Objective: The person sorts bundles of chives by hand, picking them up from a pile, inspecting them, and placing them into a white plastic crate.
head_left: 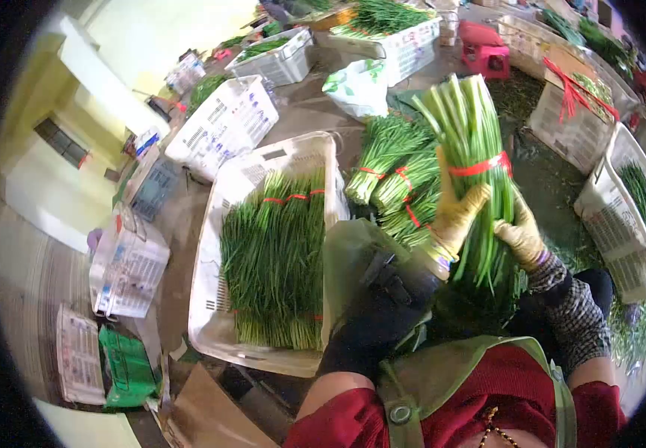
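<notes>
A large bundle of garlic chives (480, 134) stands upright before me, pale stem ends up and dark leaves hanging down, with a red band around its upper part. My left hand (459, 213), in a yellowish glove, is closed around its left side just below the band. On the right side, my right hand (523, 233), gloved as well, grips it a little lower; some of its fingers are hidden behind the stalks. Several smaller banded chive bundles (405, 183) lie on the floor just beyond my left hand.
To the left, a white crate (207, 291) holds rows of banded chives. A white plastic bag (356, 89) and a pink stool (485, 60) are farther back. Another white crate (610, 231) with greens stands at right. A green crate (125, 366) is at lower left.
</notes>
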A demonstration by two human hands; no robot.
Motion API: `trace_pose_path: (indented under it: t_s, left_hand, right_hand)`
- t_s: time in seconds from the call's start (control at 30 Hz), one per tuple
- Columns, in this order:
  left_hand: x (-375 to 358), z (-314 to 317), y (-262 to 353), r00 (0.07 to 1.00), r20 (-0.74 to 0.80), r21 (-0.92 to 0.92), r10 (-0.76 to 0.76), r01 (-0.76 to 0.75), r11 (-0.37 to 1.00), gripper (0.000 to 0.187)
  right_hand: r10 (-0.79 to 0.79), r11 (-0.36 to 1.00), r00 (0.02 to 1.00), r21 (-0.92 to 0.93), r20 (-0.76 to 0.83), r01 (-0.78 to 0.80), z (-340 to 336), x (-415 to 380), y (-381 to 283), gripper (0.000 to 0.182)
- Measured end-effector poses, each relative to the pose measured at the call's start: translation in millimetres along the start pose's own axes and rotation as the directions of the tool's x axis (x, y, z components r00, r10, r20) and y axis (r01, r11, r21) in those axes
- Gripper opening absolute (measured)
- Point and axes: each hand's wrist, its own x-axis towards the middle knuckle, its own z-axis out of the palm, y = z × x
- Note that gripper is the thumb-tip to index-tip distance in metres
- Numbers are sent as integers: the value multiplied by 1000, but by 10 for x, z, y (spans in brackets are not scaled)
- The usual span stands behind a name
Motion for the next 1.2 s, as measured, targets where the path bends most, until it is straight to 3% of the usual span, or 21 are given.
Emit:
trace_pose_path:
  t_s: [0.07,0.1,0.13,0.23,0.27,0.33,0.4,0.5,0.53,0.57,0.67,0.73,0.77,0.83,0.9,0.93,1.0,1.07,1.1,1.13,1.2]
  left_hand:
    - [-5,83,174,990,98,100,106,-116,988,133]
    - [-99,201,309,996,91,28,-19,16,999,143]
    - [-174,234,321,988,145,-23,-56,60,998,148]
    - [-316,189,132,979,196,82,-56,41,996,152]
    - [-300,230,186,980,197,75,-19,4,997,145]
    - [-309,256,395,980,149,21,-133,131,991,130]
    - [-339,239,627,989,91,18,-115,114,993,103]
    - [-332,115,1097,999,47,179,-18,9,984,88]
    - [-370,101,1332,998,-34,174,-61,66,983,83]
    - [-384,49,1520,994,-23,208,110,-103,973,74]
    - [-526,-299,2158,978,-205,95,48,-29,995,55]
    - [-741,-676,2706,934,-356,-118,13,-59,991,46]
    - [-901,-793,2984,924,-183,540,336,-192,820,48]
    - [-1326,-1315,3594,852,-330,539,406,-183,822,60]
    - [-1469,-1075,3997,821,-286,889,493,36,456,48]
    - [-1504,-969,4029,805,-307,863,508,10,505,39]
    - [-1803,-1473,4434,801,-340,934,493,226,277,36]
    - [-1774,-1633,4272,800,-416,877,432,226,425,40]
    - [-1781,-1779,4218,722,-514,849,462,353,394,48]
    - [-1777,-1965,4159,735,-550,820,395,386,424,51]
    - [-1749,-2486,3909,711,-616,737,340,368,566,55]
  right_hand:
    - [-21,999,998,42,-53,23,83,114,-224,90]
    - [-136,989,989,41,-59,139,105,175,-327,90]
    - [-130,991,987,31,-95,134,145,195,-458,88]
    - [-187,972,972,118,-145,204,272,217,-735,85]
    - [-217,970,963,79,-157,231,291,226,-751,85]
    - [-249,964,958,62,-144,260,478,210,-918,86]
    - [-218,970,972,94,-85,226,701,213,-1152,99]
    - [-291,957,945,37,147,288,882,256,-1263,109]
    - [-298,951,921,-11,252,310,930,272,-1259,112]
    - [-286,941,892,-75,349,331,945,290,-1204,116]
    - [-223,786,787,-371,576,494,939,397,-937,105]
    - [-204,862,790,-276,578,425,961,496,-708,89]
    - [-202,841,785,-307,586,445,948,537,-533,84]
    - [-136,815,784,-382,605,436,878,589,-381,76]
    - [-5,796,778,-468,628,383,847,607,-362,69]
    - [34,812,784,-475,619,339,819,614,-277,66]
    - [110,837,788,-484,606,255,781,669,-33,60]
    - [160,849,779,-487,606,205,754,699,88,51]
    - [171,884,782,-444,599,147,716,697,151,48]
    - [333,822,761,-567,557,55,756,705,49,48]
    - [372,812,756,-583,538,15,735,711,191,49]
